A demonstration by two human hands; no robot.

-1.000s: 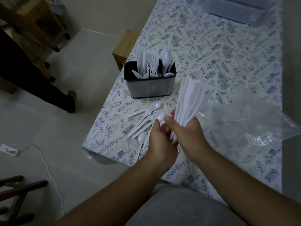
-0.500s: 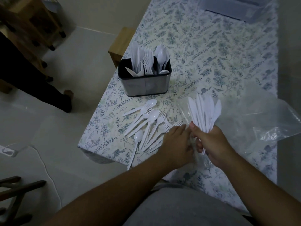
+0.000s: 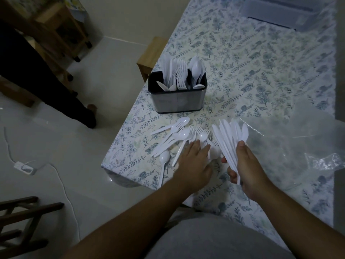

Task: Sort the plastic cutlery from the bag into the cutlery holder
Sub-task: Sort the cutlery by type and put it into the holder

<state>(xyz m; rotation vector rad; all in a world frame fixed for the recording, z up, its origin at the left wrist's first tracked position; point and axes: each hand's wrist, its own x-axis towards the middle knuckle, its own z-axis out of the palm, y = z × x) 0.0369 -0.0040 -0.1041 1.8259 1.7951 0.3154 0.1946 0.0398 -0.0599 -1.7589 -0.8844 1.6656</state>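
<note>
Floral cloth covers the tabletop [image 3: 261, 75], and everything sits relative to the holder [image 3: 178, 93], a dark-rimmed metal box standing upright near the tabletop's left edge. The clear bag [image 3: 298, 146] lies slack and flattened to the right of and nearer than the holder, seemingly emptied so its contents could be sorted in the open. The holder itself already has knives, forks and spoons standing handle-down in three separate groups, left to right. Just in front of the holder, loose forks and spoons [image 3: 177, 137] lie scattered on the cloth. The right hand [image 3: 246, 169] grips a fan of knives [image 3: 230, 139] by the handles, probably gathered as one kind for the left compartment. The left hand [image 3: 196, 161] rests spread on the scattered pieces, likely to pick out more.
</note>
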